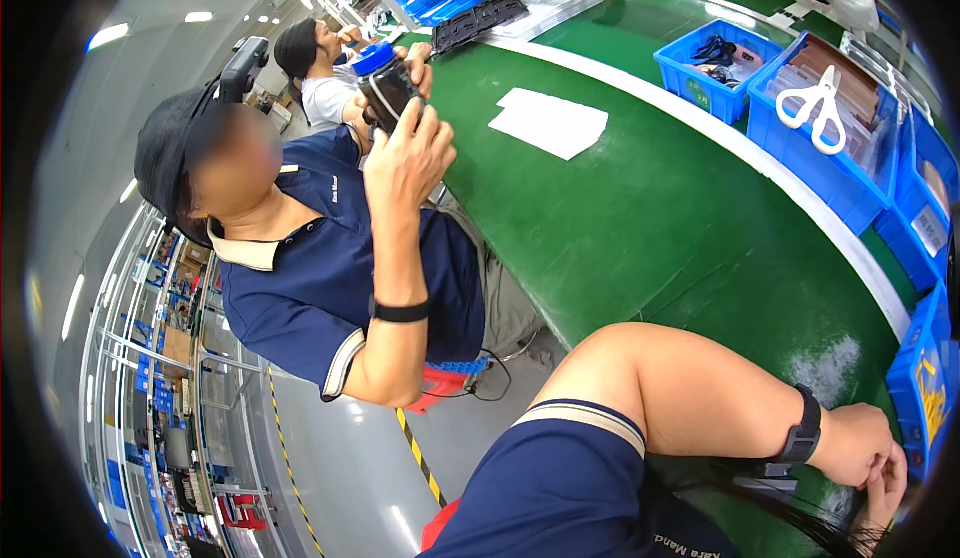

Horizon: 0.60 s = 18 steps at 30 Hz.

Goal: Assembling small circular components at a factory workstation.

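At the lower right edge of the green work table (690, 248), my left hand (852, 445) is curled, with a black band on its wrist. My right hand (886, 491) meets it there, its fingers bent against the left hand's fingers. Whether anything small lies between them is hidden. Dark hair strands cross in front of the right hand. Nearest to both hands is a blue bin (908, 383) with yellow pieces (930, 395). A whitish powdery smear (826, 362) marks the table just beyond my left wrist.
To my left, a co-worker lifts a dark jar with a blue lid (385, 83) in both hands. White paper (553, 124) lies mid-table. White scissors (822, 108) rest on a blue bin (800, 148) of brown sheets. Black trays (478, 23) and clear trays (555, 10) stand farther off.
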Available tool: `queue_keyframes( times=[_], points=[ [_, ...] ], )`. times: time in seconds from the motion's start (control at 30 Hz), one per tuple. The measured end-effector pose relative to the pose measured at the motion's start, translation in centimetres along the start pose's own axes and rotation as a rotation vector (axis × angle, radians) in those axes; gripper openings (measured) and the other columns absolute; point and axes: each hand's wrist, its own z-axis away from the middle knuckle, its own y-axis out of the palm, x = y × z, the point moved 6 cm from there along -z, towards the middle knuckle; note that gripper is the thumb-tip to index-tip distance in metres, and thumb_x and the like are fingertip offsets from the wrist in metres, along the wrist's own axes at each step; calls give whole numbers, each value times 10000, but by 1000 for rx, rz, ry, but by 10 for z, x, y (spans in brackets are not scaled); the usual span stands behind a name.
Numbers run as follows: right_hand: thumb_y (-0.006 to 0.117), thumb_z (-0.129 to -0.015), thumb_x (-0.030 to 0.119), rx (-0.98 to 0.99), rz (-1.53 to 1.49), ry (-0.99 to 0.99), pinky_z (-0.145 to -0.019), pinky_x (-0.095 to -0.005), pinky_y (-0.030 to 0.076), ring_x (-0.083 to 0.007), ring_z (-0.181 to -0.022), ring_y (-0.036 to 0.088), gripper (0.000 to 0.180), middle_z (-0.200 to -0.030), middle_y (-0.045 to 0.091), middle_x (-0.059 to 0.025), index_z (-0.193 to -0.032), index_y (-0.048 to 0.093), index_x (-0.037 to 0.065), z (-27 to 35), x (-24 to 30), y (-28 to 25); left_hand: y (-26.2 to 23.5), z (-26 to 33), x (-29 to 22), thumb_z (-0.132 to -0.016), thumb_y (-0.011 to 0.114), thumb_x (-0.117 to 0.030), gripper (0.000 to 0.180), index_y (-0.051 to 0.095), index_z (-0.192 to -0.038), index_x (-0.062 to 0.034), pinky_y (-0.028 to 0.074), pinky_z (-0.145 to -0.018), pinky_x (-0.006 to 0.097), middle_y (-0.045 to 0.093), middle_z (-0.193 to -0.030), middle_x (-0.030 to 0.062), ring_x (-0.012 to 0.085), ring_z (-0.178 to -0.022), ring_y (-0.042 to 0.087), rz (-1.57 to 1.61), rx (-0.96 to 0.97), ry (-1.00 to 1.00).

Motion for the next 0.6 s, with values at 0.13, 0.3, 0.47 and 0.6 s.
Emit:
queue_keyframes(
  times=[0.13,0.3,0.47,0.6],
  points=[
    [623,-773,318,174,653,-164,-645,-177,367,-77,-801,483,514,-949,519,-19,-1125,452,-16,4,-15,2,-2,2,-5,-591,586,-58,32,590,-564,-41,453,-550,384,587,-612,126,299,-606,572,18,24,-17],
    [632,-760,326,552,2320,-653,-584,-163,356,-57,-726,469,514,-876,522,-8,-1102,463,-19,22,-60,11,-2,2,-5,-605,584,-50,43,583,-572,-22,448,-547,389,581,-614,144,308,-608,570,26,65,-25],
    [630,-757,315,571,2618,-762,-566,-157,356,-48,-702,467,500,-844,519,0,-1090,469,-22,27,-84,3,-3,2,-4,-598,561,-23,31,579,-573,-24,442,-547,393,574,-603,134,305,-600,566,127,57,-29],
    [628,-757,294,538,2603,-755,-569,-157,364,-49,-699,468,475,-841,517,0,-1078,475,-21,28,-88,-1,0,0,-3,-585,532,-5,56,574,-569,-38,439,-563,394,572,-613,129,299,-621,563,149,95,-15]
  ],
)
